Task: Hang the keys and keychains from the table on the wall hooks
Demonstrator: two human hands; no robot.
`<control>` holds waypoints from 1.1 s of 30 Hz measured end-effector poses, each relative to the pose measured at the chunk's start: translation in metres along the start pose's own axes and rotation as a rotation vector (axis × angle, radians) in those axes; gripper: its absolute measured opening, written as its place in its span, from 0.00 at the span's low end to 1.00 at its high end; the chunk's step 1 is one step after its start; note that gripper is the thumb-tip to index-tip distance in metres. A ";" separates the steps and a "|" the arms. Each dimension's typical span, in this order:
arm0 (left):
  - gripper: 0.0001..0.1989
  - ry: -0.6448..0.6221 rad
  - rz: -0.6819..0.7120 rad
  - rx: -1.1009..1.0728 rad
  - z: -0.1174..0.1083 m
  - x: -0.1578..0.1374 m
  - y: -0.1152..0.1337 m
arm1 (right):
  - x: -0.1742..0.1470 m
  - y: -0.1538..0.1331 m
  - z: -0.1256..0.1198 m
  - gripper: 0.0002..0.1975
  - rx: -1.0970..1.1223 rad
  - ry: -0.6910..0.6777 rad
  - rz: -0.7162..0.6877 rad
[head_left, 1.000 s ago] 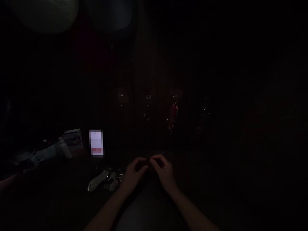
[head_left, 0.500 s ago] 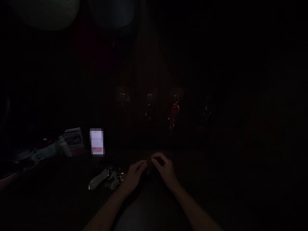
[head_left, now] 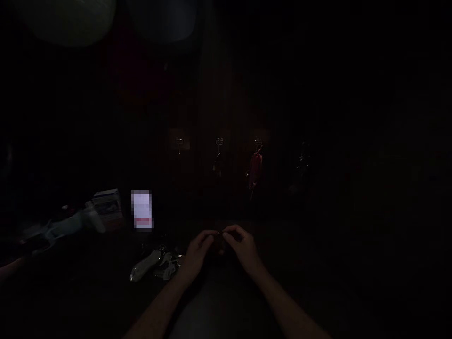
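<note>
The scene is very dark. My left hand (head_left: 196,252) and my right hand (head_left: 245,248) meet over the table in front of me, with their fingertips almost touching. Between them is a small dark thing with a faint shine (head_left: 219,233), too dim to name; something small and dull seems to hang below it. My right thumb and index finger pinch at it. The left index fingertip reaches the same spot, with the thumb a little lower. Left of my left hand lies a pile of metallic and pale items (head_left: 168,265) beside a long pale object (head_left: 145,266).
At the back, small metal hooks hold hanging things: a dark bunch (head_left: 218,162), a reddish strip-like item (head_left: 254,170) and a dim shiny cluster (head_left: 303,162). A bright pixelated screen (head_left: 141,207) stands at left, near a box (head_left: 108,207) and a pale teal item (head_left: 67,227).
My left thumb has drawn slightly down and away from the index fingertip. The dull spot below the fingers looks a little brighter. My right hand has barely moved.
</note>
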State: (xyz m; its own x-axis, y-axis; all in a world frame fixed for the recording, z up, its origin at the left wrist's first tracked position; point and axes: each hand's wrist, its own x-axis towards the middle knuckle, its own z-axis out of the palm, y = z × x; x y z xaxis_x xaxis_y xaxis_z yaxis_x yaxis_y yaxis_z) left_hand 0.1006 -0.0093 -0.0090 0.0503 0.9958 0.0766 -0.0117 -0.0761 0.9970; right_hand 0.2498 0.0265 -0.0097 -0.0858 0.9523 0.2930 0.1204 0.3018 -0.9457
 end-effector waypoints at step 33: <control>0.17 0.161 0.103 0.132 -0.008 0.011 -0.014 | 0.098 -0.120 -0.011 0.08 0.079 0.242 -0.384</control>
State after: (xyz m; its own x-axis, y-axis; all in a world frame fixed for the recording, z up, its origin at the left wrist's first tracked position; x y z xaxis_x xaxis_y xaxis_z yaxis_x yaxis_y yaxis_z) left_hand 0.0934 0.0032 -0.0220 -0.1045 0.9769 0.1864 0.1229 -0.1733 0.9772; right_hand 0.2376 0.0840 0.1335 0.1253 0.7582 0.6399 0.0480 0.6396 -0.7672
